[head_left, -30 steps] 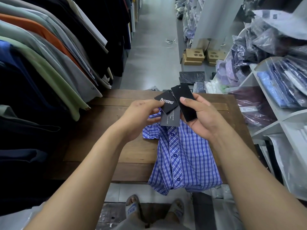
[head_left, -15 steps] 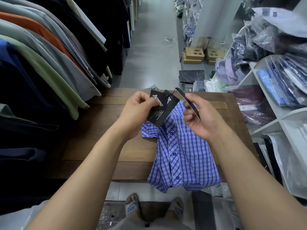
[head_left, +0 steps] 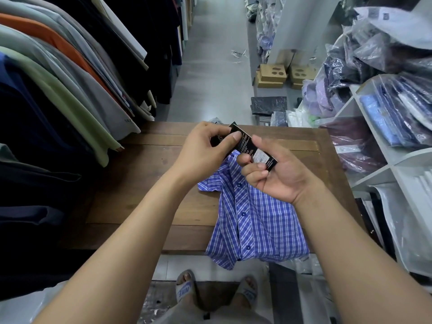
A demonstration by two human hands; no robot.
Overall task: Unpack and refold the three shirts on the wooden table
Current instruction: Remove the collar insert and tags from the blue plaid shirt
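Observation:
A blue checked shirt (head_left: 254, 216) lies buttoned on the wooden table (head_left: 145, 183), its hem hanging over the near edge. Above its collar I hold the shirt's black hang tags (head_left: 251, 146) in both hands. My left hand (head_left: 205, 153) pinches the upper end of the tags between thumb and fingers. My right hand (head_left: 273, 169) grips the lower end, palm turned up, fingers curled round the tag with the white barcode label. The collar is hidden behind my hands. Only this one shirt shows on the table.
A rail of hanging shirts (head_left: 58, 85) crowds the table's left side. White shelves (head_left: 385, 141) with bagged shirts stand on the right. Cardboard boxes (head_left: 273, 76) and dark packets (head_left: 268, 105) lie on the grey floor beyond the table.
The fanned-out tags have been brought together into one stack between my hands. My right hand has turned palm up under them, and my left thumb now presses on top.

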